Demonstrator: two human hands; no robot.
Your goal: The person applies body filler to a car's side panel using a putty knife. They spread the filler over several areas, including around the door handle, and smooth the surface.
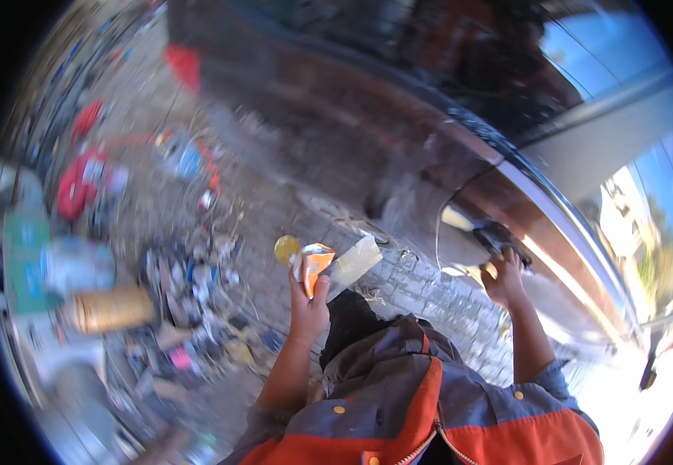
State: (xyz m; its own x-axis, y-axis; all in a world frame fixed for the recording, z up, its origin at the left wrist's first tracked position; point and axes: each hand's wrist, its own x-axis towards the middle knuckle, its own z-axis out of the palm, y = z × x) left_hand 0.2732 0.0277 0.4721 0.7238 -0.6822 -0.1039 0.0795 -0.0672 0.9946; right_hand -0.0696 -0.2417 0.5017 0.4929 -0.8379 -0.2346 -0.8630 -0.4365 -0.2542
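My left hand [308, 302] grips a small orange-and-white packet [317, 265] together with a pale flat strip [356, 260] that sticks out to the right. My right hand [507, 283] is at the black handle [495, 236] of a dark brown car door [460, 147], its fingers curled on the handle. Pale patches show on the panel around the handle.
The car body fills the upper right. A paved ground [259, 201] runs beside it. At the left are red items [81, 190], a blue-labelled container [185, 155], a yellow round item [286, 248], a tan cylinder [112, 310], a green box [26, 252] and scattered debris [189, 294].
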